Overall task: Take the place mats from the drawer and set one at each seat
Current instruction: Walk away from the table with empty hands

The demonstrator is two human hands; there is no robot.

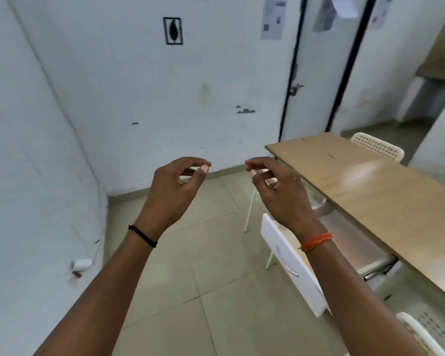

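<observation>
My left hand (pixel 176 187) and my right hand (pixel 278 188) are raised side by side in front of me, over the floor. Both have loosely curled fingers, thumb near forefinger, and hold nothing. A wooden table (pixel 385 191) runs along the right. Under its near edge a white drawer (pixel 293 263) is pulled out, its front panel with a metal handle facing me; my right forearm crosses in front of it. The inside of the drawer (pixel 352 240) looks pale and I see no place mats in it or on the table.
A white perforated chair (pixel 378 146) stands at the table's far side, another chair (pixel 427 332) at the bottom right. White table legs (pixel 249 209) stand on the tiled floor (pixel 203 253). A white wall is close on the left, a door (pixel 316 73) behind the table.
</observation>
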